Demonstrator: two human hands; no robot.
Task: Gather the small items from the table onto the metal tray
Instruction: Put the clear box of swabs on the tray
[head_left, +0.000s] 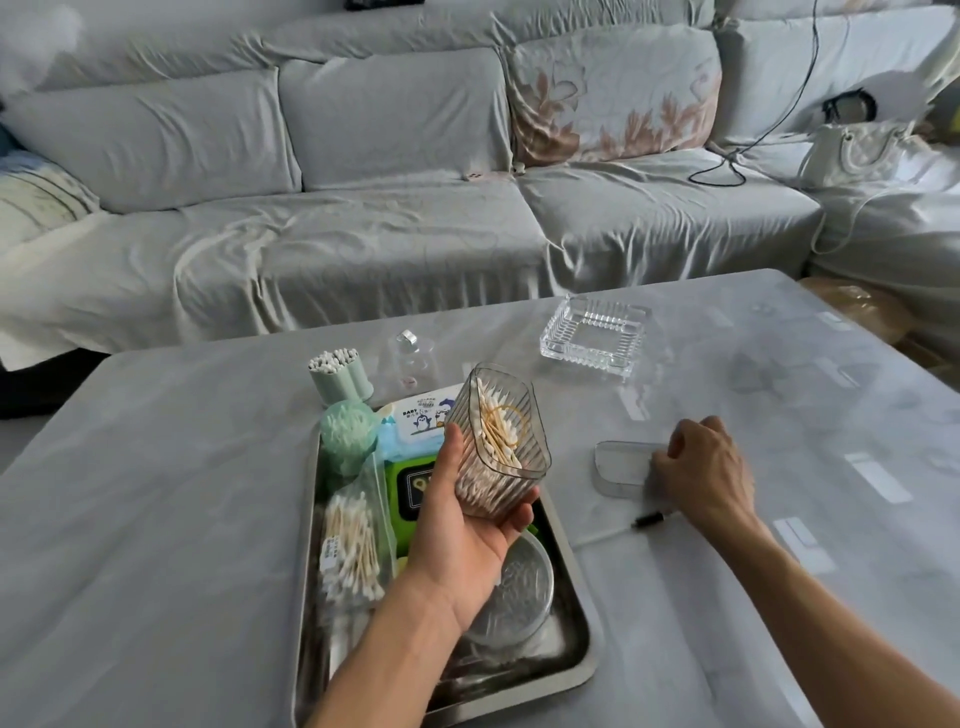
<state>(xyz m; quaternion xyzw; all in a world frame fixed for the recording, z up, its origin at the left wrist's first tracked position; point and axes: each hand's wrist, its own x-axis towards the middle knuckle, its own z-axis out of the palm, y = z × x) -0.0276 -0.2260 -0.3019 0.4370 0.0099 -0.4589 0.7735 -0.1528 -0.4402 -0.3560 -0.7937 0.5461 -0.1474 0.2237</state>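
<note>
Clear ribbed plastic box of cotton swabs (496, 441) sitting tilted in the cupped left hand (462, 525), over the shiny metal tray (582, 618). Reaching with the right hand (706, 467), fingers curling onto the flat clear lid (621, 462) on the grey table (156, 493), probably for closing the box first.

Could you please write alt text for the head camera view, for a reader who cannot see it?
Over a metal tray crowded with small items, the left hand holds a clear ribbed container of cotton swabs, while the right hand rests on its clear lid on the grey table. A glass ashtray sits farther back, before a grey sofa.
</note>
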